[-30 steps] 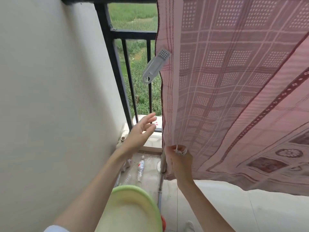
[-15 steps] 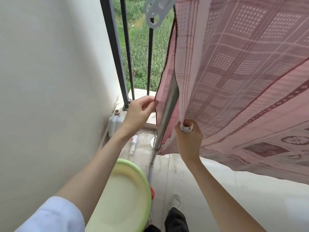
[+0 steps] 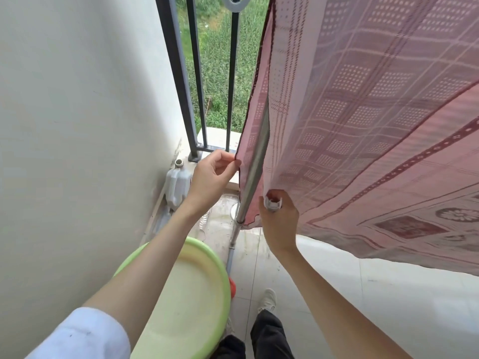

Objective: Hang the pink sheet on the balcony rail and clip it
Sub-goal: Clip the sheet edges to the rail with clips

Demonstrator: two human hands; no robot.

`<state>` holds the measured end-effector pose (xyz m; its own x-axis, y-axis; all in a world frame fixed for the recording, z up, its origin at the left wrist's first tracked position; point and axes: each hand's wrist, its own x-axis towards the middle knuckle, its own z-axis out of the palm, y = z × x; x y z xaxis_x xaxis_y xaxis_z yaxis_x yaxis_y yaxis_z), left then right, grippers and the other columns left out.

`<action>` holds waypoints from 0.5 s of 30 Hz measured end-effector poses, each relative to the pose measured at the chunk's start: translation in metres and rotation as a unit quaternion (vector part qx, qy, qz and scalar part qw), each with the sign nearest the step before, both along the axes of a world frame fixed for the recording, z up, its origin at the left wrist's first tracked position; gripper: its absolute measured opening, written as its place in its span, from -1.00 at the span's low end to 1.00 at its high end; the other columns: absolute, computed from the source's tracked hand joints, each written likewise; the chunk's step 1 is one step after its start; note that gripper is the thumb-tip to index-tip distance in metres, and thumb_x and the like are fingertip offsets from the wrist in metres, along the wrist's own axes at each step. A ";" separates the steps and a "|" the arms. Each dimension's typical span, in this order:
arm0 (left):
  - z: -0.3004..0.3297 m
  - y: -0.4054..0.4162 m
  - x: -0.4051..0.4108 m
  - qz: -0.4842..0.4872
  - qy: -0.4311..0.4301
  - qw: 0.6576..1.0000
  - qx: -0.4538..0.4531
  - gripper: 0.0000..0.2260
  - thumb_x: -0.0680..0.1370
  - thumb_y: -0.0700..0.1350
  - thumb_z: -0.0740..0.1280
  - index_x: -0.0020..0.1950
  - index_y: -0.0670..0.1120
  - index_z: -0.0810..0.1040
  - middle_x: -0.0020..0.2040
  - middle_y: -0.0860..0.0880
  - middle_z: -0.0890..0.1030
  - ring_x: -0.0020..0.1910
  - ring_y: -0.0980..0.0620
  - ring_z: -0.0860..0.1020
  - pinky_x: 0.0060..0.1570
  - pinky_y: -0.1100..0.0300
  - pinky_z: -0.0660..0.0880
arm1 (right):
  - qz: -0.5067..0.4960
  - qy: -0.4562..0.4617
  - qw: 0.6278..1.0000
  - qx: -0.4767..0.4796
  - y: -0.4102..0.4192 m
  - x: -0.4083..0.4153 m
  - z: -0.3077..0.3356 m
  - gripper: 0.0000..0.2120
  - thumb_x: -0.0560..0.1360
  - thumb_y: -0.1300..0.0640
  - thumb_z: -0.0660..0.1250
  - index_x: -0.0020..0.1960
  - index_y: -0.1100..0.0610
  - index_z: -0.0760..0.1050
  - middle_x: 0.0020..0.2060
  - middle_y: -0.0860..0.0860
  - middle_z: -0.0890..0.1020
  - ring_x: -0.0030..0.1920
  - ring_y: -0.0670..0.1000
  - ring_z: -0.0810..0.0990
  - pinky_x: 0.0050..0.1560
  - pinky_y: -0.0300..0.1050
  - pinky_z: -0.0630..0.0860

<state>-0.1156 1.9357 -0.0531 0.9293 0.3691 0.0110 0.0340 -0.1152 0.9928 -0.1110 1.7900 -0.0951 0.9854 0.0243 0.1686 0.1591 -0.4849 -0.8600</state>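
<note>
A: Entry, head view. The pink patterned cotton sheet point(image 3: 363, 112) is already draped from above and falls in 2 layers, one on each side of the slanted steel pole point(image 3: 255, 161), just inside the black iron balcony rail point(image 3: 181, 73). Your left hand point(image 3: 211, 177) pinches the dark hem of the far layer between thumb and fingertips. Your right hand point(image 3: 278, 216) is curled round the near layer's lower edge, with a small white plastic clip point(image 3: 272, 203) held in the same grip.

B: Handling?

A: Judged soft, thin and light: it folds freely and the hem ripples. It may still be damp, which I can't confirm. It will slip along smooth metal, so take it at the hemmed edges, where the weave is doubled, not mid-panel.

B: Clips?

A: 1 grey plastic ring point(image 3: 237, 2) shows at the top edge, probably the end of a clip already placed; its bite is out of frame. The second is in your right hand.

B: Risks?

A: The layers sit uneven. Level both hems before clipping. The pale green plastic basin point(image 3: 181, 294) stands on the floor, under your left arm.
</note>
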 end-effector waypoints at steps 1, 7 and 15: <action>0.001 0.002 -0.002 -0.004 -0.002 1.000 0.002 -0.94 0.52 -0.19 0.34 -0.14 -0.06 0.54 -0.16 -0.01 0.65 -0.13 0.09 0.62 0.03 0.10 0.56 | 0.019 -0.002 1.000 0.003 0.004 -0.003 -0.001 -0.97 0.36 0.18 0.34 -0.23 0.14 0.50 -0.34 0.06 0.55 -0.32 0.14 0.53 -0.28 -0.09 0.47; 0.001 -0.001 -0.007 -0.042 -0.016 0.999 -0.016 -0.94 0.52 -0.22 0.32 -0.14 -0.09 0.53 -0.16 -0.02 0.62 -0.17 0.19 0.59 -0.04 0.29 0.52 | 0.009 0.053 0.995 0.082 0.021 0.006 0.009 -0.83 0.41 0.28 0.39 -0.24 0.05 0.48 -0.41 -0.21 0.50 -0.38 -0.17 0.49 -0.29 -0.49 0.35; 0.000 0.000 -0.005 -0.062 -0.017 0.992 -0.106 -0.89 0.42 -0.07 0.33 -0.15 -0.09 0.50 -0.23 0.05 0.67 -0.16 0.11 0.62 -0.06 0.28 0.52 | 0.045 0.086 0.990 0.106 0.020 -0.005 0.002 -0.84 0.41 0.22 0.40 -0.01 0.13 0.61 -0.15 0.00 0.69 -0.19 -0.13 0.57 -0.11 -0.47 0.43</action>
